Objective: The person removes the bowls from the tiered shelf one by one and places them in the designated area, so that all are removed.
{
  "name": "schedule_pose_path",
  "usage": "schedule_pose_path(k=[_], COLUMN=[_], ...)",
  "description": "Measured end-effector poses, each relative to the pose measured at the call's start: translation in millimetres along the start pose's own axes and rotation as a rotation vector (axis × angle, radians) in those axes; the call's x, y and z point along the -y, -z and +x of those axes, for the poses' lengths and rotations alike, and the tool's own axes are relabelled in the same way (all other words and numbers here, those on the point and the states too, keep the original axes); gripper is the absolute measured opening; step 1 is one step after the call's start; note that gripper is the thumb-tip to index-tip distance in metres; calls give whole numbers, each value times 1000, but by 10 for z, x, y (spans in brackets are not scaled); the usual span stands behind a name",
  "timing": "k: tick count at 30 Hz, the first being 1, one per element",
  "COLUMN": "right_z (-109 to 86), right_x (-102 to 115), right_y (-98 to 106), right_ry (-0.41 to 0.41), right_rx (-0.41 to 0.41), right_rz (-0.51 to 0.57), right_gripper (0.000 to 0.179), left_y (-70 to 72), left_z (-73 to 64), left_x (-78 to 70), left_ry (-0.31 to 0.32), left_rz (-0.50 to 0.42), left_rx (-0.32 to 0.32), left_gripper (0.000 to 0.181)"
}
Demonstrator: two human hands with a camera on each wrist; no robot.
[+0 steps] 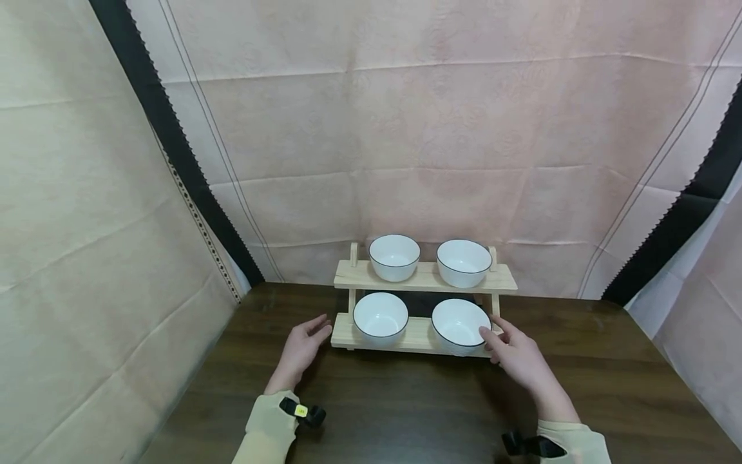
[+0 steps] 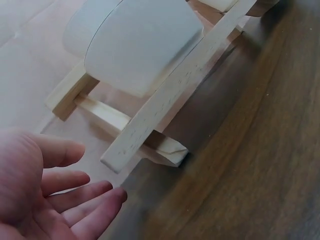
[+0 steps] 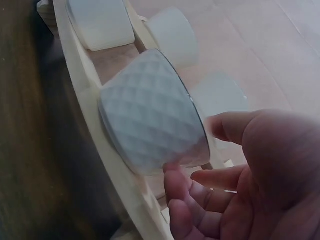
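A two-tier light wooden rack bears white bowls with dark rims. On its upper shelf stand a left bowl and a right bowl. Below them are a lower left bowl and a lower right bowl. My right hand holds that lower right bowl, whose quilted side shows up close; the thumb is at its rim, fingertips against its outer side. My left hand, fingers relaxed and holding nothing, is beside the rack's left end, apart from it in the left wrist view.
The rack stands on a dark brown wooden table, near its back edge. Pale cloth hangs behind, with a cloth side panel at the left and another at the right. Black strips run along the cloth corners.
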State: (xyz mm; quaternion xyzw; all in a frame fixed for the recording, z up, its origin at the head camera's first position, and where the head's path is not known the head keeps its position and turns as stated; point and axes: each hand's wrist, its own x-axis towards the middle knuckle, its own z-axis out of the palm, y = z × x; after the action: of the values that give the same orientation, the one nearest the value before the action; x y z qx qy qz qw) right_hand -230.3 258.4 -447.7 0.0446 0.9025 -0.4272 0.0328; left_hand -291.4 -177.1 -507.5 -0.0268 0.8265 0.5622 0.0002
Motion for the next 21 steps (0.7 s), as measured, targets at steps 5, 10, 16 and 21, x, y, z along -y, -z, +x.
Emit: schedule_pose_path(k=[5, 10, 16, 21], right_z=[10, 25, 33, 42], right_x=[-13, -18, -19, -13], right_y=[-57, -107, -121, -125], right_ry=[2, 2, -16, -15], right_rx=[2, -1, 1, 2], right_rz=[15, 56, 86, 105], right_gripper=[81, 80, 78, 75], left_y=[0, -6, -9, 5], left_z=[11, 10, 10, 35], left_x=[65, 80, 88, 83], left_ry=[15, 20, 8, 9], left_rz=[-80, -91, -34, -25], left_rx=[32, 64, 73, 95], left_gripper=[53, 51, 47, 48])
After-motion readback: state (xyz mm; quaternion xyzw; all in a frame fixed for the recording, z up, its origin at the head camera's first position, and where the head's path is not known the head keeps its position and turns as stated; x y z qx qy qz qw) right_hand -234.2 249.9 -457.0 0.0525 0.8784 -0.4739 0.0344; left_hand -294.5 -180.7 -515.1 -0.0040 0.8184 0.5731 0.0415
